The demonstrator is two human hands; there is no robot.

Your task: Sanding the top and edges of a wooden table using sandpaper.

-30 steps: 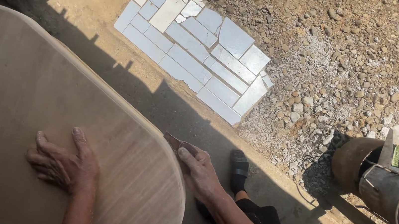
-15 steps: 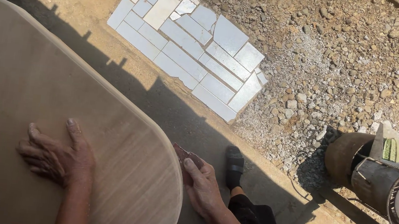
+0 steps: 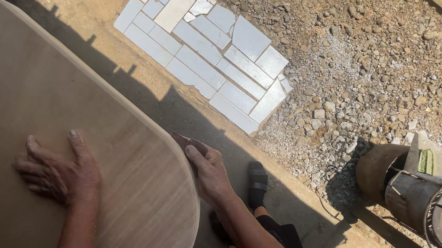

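A large rounded wooden tabletop (image 3: 26, 79) of pale, bare wood fills the left half of the head view. My left hand (image 3: 57, 172) lies flat on its surface, fingers spread, holding nothing. My right hand (image 3: 210, 172) is at the tabletop's rounded right edge, its fingers pressing a small reddish-brown piece of sandpaper (image 3: 183, 141) against the rim. Most of the sandpaper is hidden under my fingers.
Below the tabletop is a concrete floor with a patch of white broken tiles (image 3: 213, 45) and loose gravel (image 3: 383, 65) beyond. My sandalled foot (image 3: 257, 183) stands by the table edge. A rusty metal drum and a wire-caged fan (image 3: 434, 203) sit at the right.
My right hand with the sandpaper has slid along the tabletop's edge. My left hand stays flat on the wood. The camera view has shifted slightly.
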